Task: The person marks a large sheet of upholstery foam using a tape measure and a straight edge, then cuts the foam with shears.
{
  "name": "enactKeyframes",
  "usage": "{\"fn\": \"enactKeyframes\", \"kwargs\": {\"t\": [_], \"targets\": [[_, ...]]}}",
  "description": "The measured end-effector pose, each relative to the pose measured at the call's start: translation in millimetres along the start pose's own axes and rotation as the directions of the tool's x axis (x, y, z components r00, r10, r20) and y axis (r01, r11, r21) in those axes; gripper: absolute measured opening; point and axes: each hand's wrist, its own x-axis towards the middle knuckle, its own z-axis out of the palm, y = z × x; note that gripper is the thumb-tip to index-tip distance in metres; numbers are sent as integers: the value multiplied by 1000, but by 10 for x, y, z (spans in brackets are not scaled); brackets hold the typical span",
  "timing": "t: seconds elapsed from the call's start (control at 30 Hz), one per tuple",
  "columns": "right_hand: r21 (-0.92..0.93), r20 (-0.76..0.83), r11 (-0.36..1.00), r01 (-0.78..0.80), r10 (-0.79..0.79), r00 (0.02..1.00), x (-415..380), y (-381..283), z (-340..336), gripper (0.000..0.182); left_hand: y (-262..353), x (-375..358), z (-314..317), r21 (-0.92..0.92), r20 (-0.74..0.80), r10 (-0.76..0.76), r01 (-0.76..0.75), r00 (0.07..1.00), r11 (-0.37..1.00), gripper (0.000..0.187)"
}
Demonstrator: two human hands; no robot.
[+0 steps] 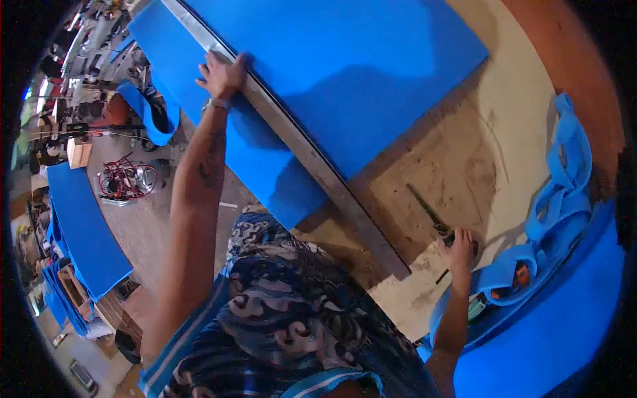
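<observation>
A blue foam sheet (391,93) lies on the wooden work surface, and a long metal straightedge (298,149) crosses it diagonally. My left hand (222,76) presses on the straightedge near its far end, with its fingers spread and nothing gripped. Lower right, my right hand (459,249) is closed round the dark handle of what looks like a long-bladed knife (426,204). The blade points away to the upper left, over bare wood, apart from the foam and to the right of the straightedge. A small black stick-like thing (442,276) lies just below that hand.
Curled blue foam strips (561,152) line the right edge of the surface, with small items tucked in the loops (514,272). On the left, a blue foam piece (86,225), a bundle of red cable (126,179) and a phone-like object (83,375) lie amid clutter.
</observation>
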Motion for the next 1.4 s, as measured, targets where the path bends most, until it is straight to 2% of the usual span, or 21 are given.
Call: {"fn": "enactKeyframes", "kwargs": {"t": [0.07,0.13,0.2,0.27,0.3,0.37,0.4,0.47,0.53,0.6,0.67,0.73,0.83,1.03,1.13,1.23,1.37,1.4], "targets": [[256,-41,959,-120,134,990,-171,-37,92,42,-48,68,66,14,-33,14,-14,999,1000,101],[557,148,769,-314,280,948,-354,-102,188,52,-18,106,74,8,-30,1,-1,1000,1000,102],[754,156,582,-304,291,944,-645,-137,672,58,-55,102,67,0,-24,0,0,1000,1000,104],[772,63,611,-174,199,978,-806,-473,826,47,-86,121,83,-29,-23,17,-18,1000,999,105],[718,81,681,-145,125,989,-705,-973,373,36,-96,138,100,-34,-14,11,-11,1000,999,105],[759,173,617,-208,117,978,-587,-1171,178,24,-104,172,91,-41,-3,1,-2,1000,999,106],[829,251,469,-304,173,952,-560,-1045,261,22,-92,176,79,-46,6,0,0,1000,999,107],[845,291,416,-336,169,942,-460,-997,219,21,-42,183,52,-59,22,-7,9,1000,998,109],[758,229,614,-222,69,971,-324,-1077,-81,23,55,166,-12,-65,45,-35,38,998,997,111],[659,408,685,-310,20,913,-194,-1021,-220,37,141,180,-106,-75,104,-65,73,992,994,113],[623,453,714,-320,4,892,-151,-971,-198,45,-29,353,132,-73,42,-7,10,999,997,112],[656,379,702,-277,11,925,-165,-923,3,47,-52,372,205,-52,24,1,1,1000,999,111],[653,410,685,-323,38,911,-154,-835,127,54,65,228,60,-23,57,-38,39,998,999,111],[783,338,547,-296,26,941,-163,-926,67,53,87,222,63,-27,47,-49,50,998,998,111],[733,335,616,-289,43,941,-143,-919,72,51,47,262,105,-8,28,-56,56,998,998,111],[585,411,735,-343,97,907,-92,-955,-4,51,60,226,121,-19,52,-45,46,998,999,110],[666,309,709,-231,19,951,-73,-1101,-66,47,168,127,-23,26,45,-84,83,995,996,105],[678,295,700,-223,19,955,-57,-1163,-97,45,210,81,-76,-10,36,-88,89,995,996,102]]}}
